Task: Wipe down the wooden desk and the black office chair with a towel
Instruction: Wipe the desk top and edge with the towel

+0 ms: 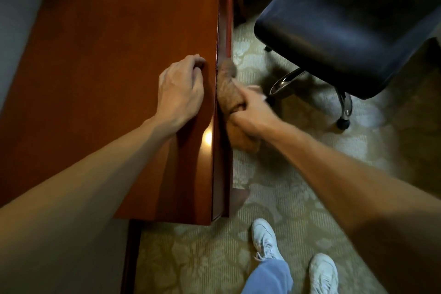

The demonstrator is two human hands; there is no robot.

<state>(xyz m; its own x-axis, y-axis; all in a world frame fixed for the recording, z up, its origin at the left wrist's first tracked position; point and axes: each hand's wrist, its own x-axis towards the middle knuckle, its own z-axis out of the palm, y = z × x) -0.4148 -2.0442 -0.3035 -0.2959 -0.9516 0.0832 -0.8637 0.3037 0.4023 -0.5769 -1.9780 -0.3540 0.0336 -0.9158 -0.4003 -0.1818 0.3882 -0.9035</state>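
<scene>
Towel: lying bunched against the side edge of the desk, just under the top, trailing down below the wrist.
Right hand: gripping the towel, fingers curled tight round it, pressing it to the edge.
Desk: filling the left side, catching a spot of light near the edge.
Left hand: resting on the desk top just beside the edge, fingers curled under, holding nothing.
Chair: standing at upper right, apart from the desk, showing seat and wheeled base.
Carpet: lying patterned underneath.
Shoes: standing on the carpet near the desk corner.
</scene>
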